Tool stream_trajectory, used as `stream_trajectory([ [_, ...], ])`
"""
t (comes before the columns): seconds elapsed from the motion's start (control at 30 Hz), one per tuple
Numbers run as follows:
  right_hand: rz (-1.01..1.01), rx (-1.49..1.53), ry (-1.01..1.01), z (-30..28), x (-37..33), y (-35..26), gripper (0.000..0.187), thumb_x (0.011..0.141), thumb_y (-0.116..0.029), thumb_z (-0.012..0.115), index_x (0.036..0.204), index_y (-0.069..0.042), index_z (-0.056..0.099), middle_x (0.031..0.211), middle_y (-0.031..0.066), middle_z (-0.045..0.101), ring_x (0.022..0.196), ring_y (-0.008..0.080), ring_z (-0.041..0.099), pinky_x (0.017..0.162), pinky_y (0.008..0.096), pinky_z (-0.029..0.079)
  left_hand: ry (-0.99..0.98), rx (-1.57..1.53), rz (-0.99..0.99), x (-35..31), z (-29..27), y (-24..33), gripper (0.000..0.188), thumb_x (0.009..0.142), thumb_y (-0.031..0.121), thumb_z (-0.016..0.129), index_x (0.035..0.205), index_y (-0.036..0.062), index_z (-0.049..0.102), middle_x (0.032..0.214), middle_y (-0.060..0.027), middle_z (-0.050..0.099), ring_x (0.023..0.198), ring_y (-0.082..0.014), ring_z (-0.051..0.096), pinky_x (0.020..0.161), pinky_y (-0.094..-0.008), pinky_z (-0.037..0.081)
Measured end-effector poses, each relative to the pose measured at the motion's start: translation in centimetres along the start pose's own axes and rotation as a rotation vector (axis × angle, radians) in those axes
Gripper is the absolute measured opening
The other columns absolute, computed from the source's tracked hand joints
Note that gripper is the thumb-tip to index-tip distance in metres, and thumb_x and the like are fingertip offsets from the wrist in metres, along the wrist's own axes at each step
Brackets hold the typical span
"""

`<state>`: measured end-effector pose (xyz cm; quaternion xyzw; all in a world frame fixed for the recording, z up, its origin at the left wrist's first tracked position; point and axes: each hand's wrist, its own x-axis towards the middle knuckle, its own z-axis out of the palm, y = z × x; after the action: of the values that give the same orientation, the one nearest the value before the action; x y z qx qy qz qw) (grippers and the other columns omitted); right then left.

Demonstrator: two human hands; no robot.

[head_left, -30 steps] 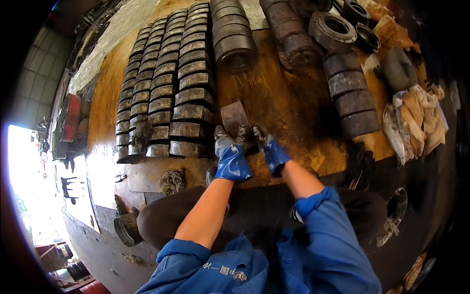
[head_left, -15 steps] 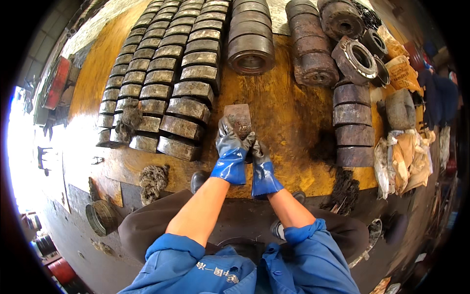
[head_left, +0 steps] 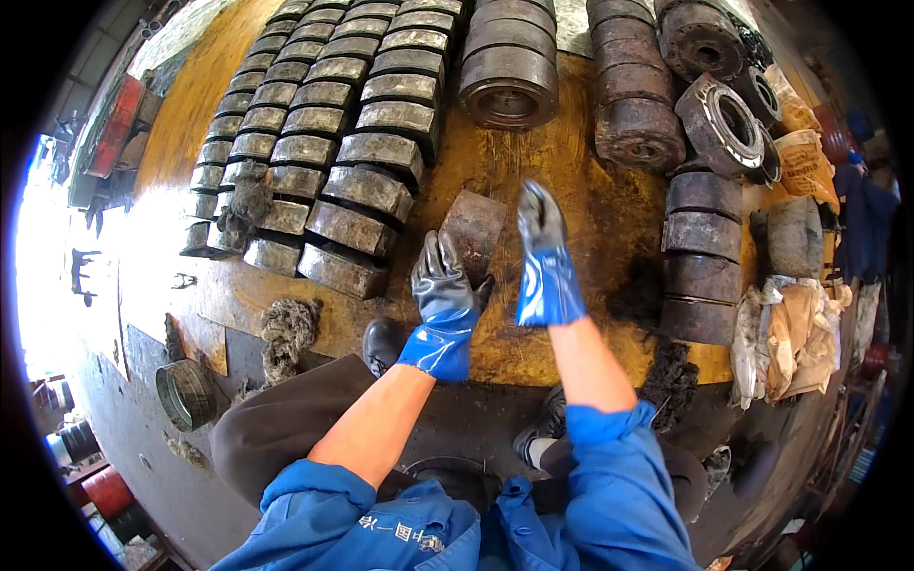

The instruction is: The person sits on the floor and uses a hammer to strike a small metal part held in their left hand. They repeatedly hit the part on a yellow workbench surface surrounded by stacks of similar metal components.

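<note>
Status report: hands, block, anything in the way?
Left hand at near end of block, contact unclear. Right hand open, apart from it. Block rows close on the left.

The right hand [head_left: 544,228], held close beside the left hand [head_left: 445,276] 0.5 s ago, has been parted from it and stretched out flat to the right of the rusty block [head_left: 482,221], which has been turned askew from its squarer position.

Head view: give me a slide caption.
Gloved left hand at a brownish block, open gloved right hand beside it; rows of metal pieces to the left.
</note>
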<state>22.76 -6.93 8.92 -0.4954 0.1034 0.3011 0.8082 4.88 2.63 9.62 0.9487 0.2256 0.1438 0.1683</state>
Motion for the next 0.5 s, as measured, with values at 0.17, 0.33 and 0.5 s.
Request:
stream_trajectory([
  [0.17, 0.257, -0.209, -0.284, 4.4, 6.8, -0.6, 0.018, 0.098, -0.007, 0.059, 0.114, -0.005, 0.065, 0.089, 0.0093, 0.067, 0.082, 0.0149, 0.064, 0.066, 0.0227, 0.052, -0.041, -0.009, 0.022, 2.0, -0.8, 0.8, 0.106, 0.070, 0.039, 0.085, 0.151, -0.0027, 0.031, 0.146, -0.0309, 0.044, 0.131, -0.0447, 0.050, 0.108, -0.0508, 0.042],
  [0.33, -0.316, -1.372, -0.345, 4.5, 3.9, -1.1, 0.018, 0.096, -0.006, 0.057, 0.111, -0.006, 0.069, 0.101, 0.0072, 0.071, 0.091, 0.0168, 0.066, 0.078, 0.0247, 0.052, -0.215, -0.028, 0.190, 5.4, -3.5, 0.0, 0.105, 0.065, 0.037, 0.089, 0.149, 0.0041, 0.035, 0.141, -0.0236, 0.049, 0.130, -0.0382, 0.051, 0.109, -0.0463, 0.043],
  [0.5, -0.221, -1.220, -0.010, 2.0, -0.7, 0.1, 0.019, 0.101, -0.014, 0.053, 0.105, -0.007, 0.071, 0.102, 0.0097, 0.072, 0.092, 0.0189, 0.066, 0.085, 0.0332, 0.054, -0.544, 0.055, 0.529, 10.3, -4.9, -3.7, 0.105, 0.066, 0.032, 0.087, 0.154, 0.0102, 0.034, 0.148, -0.0207, 0.046, 0.135, -0.0364, 0.049, 0.114, -0.0440, 0.040],
])
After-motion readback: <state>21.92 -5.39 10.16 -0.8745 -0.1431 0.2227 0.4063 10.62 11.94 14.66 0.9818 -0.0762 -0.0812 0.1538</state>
